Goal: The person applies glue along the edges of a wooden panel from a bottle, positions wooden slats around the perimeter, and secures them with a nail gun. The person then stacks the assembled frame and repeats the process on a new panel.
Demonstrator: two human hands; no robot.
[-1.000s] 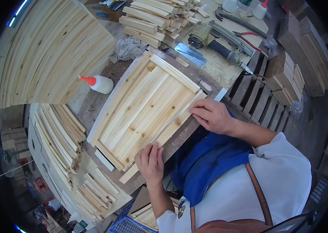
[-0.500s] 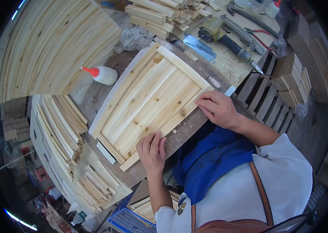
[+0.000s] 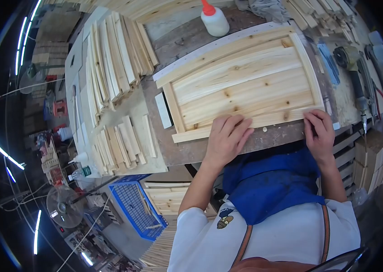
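A pale knotty-pine panel framed by wooden strips lies flat on the workbench, its far side curved. Along its near edge runs a straight wooden strip, whose left end sticks out past the frame's left side piece. My left hand has its fingers bent over this strip left of its middle, thumb at the near side. Near the strip's right end, my right hand pinches it between thumb and fingers. A white block sits against the left side of the frame.
A red-tipped glue bottle stands behind the panel. Curved wooden strips and short sticks lie at the left. Toward the right are a power tool and blue metal strips. A blue crate is below the bench.
The camera view has turned, so the panel appears rotated and the left side of the shop shows more. Both hands stay at the panel's near strip.
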